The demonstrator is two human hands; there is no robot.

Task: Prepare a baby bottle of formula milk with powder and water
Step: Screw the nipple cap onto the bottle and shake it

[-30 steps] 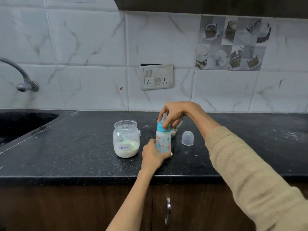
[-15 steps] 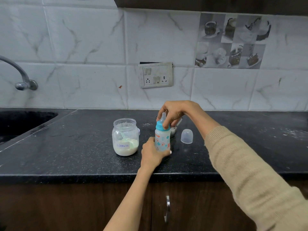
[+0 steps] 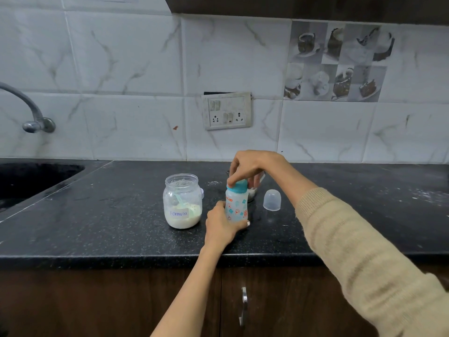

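Head view: the small printed translucent baby bottle [image 3: 236,206] stands on the black granite bench [image 3: 102,229], as a second ago. Left hand [image 3: 222,227] grips its base; right hand [image 3: 250,167] fingers, clamped on the teal screw collar [image 3: 238,187], have rotated slightly, so capping is under way.

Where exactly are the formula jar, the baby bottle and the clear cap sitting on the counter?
formula jar [image 3: 182,203], head view, on its glass side above the label.
baby bottle [image 3: 237,206], head view, on its printed body.
clear cap [image 3: 272,200], head view, on the middle of its dome.
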